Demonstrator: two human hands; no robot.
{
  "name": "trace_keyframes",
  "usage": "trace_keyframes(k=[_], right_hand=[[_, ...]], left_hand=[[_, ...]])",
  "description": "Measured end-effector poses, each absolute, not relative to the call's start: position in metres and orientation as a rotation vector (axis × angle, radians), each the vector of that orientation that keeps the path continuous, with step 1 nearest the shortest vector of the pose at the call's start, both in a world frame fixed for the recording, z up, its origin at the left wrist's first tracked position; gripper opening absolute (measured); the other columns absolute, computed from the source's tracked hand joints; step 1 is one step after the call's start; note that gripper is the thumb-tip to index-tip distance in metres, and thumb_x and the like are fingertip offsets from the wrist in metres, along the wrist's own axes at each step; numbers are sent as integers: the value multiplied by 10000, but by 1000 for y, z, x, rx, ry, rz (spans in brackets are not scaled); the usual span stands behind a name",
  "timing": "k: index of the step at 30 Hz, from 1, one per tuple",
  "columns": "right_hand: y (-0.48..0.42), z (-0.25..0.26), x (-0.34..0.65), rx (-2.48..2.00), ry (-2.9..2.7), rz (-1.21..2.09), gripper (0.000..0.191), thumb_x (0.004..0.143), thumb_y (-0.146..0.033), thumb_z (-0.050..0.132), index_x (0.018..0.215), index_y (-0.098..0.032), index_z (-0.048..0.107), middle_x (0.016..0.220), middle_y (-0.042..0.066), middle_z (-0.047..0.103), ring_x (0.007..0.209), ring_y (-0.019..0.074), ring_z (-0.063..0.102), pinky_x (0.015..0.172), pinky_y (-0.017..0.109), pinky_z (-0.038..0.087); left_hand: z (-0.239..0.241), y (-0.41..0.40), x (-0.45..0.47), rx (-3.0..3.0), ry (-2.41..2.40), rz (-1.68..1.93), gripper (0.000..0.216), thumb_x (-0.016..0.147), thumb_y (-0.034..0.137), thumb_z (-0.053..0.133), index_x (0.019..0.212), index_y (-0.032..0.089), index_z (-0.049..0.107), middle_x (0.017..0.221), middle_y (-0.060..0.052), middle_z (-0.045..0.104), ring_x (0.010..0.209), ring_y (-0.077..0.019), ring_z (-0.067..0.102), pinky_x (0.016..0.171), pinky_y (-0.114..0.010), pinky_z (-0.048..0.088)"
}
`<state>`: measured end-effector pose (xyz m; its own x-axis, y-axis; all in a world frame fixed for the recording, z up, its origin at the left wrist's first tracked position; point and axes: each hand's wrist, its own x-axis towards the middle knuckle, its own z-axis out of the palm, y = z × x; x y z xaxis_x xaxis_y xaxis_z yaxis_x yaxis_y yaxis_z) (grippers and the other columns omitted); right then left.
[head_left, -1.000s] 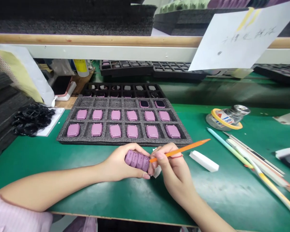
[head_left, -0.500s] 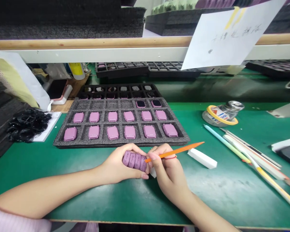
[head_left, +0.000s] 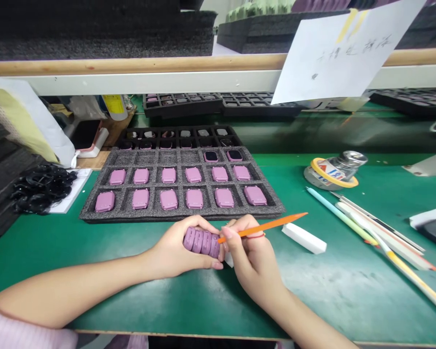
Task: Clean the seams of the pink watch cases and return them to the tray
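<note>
My left hand point(head_left: 178, 249) is closed around a stack of several purple watch cases point(head_left: 201, 241), held just above the green mat near the front edge. My right hand point(head_left: 252, 257) pinches an orange stick point(head_left: 265, 226) like a pen, its tip touching the right end of the stack. A small white piece point(head_left: 228, 260) peeks out under my right fingers. Just beyond both hands lies a grey foam tray point(head_left: 181, 210) with two rows of purple watch cases point(head_left: 169, 198) and two dark-faced ones point(head_left: 211, 156) in its back row.
A white block point(head_left: 304, 238) lies right of my hands. Several long sticks and pencils point(head_left: 370, 228) fan out at the right, beside a tape roll and glass jar point(head_left: 334, 172). Black rings point(head_left: 39, 186) are piled at left. More dark trays point(head_left: 178, 135) sit behind, under a shelf.
Between the oldest frame and now the view shifted slightly left and down. Both hands keep the same grip on the stack and stick, barely moving.
</note>
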<state>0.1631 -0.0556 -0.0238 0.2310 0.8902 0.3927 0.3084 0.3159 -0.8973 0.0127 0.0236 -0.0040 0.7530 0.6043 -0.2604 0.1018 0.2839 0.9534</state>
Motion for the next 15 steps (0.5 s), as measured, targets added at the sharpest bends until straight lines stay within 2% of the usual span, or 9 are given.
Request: trace_keyframes(k=[15], right_hand=[[-59, -22, 162, -1241, -1384, 530, 208, 1017, -205, 459, 812, -243, 455, 635, -52, 543, 538, 98, 574, 536, 212, 467]], left_hand=[[-4, 23, 12, 1276, 661, 384, 468, 563, 138, 906, 908, 181, 593, 817, 13, 705, 772, -157, 678, 734, -298, 529]])
